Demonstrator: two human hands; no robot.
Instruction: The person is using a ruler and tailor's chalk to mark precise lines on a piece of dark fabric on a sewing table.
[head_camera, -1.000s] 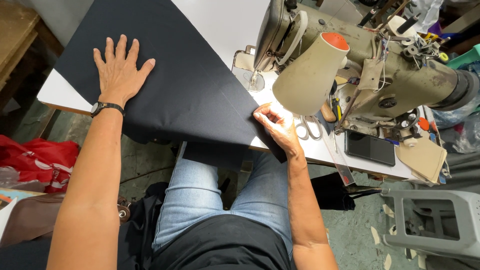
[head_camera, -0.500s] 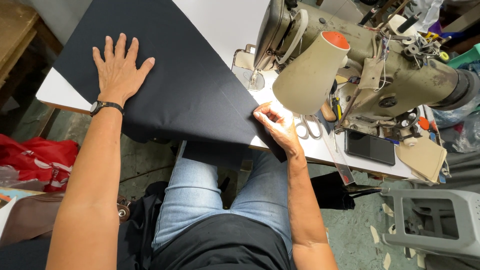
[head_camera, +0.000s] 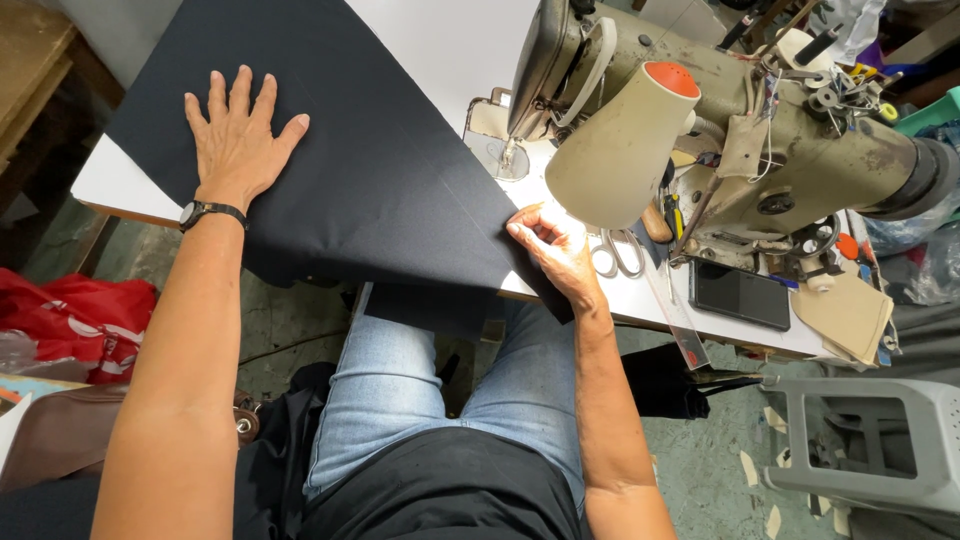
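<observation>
A large sheet of dark navy fabric (head_camera: 370, 170) lies across the white table (head_camera: 120, 180) and hangs over its near edge. My left hand (head_camera: 238, 135) presses flat on the fabric at the left, fingers spread, a black watch on the wrist. My right hand (head_camera: 553, 250) pinches the fabric's right edge near the table front, just below the sewing machine's needle area (head_camera: 510, 155). The olive-green industrial sewing machine (head_camera: 800, 150) stands at the right with a cream lamp shade (head_camera: 625, 150) lit over my right hand.
Scissors (head_camera: 618, 255), a dark phone (head_camera: 740, 295) and tan paper pieces (head_camera: 850, 315) lie on the table's right side. A grey plastic stool (head_camera: 880, 450) stands at the lower right. Red cloth (head_camera: 70, 320) lies on the floor at the left. My jeans-clad knees (head_camera: 400, 380) are under the table.
</observation>
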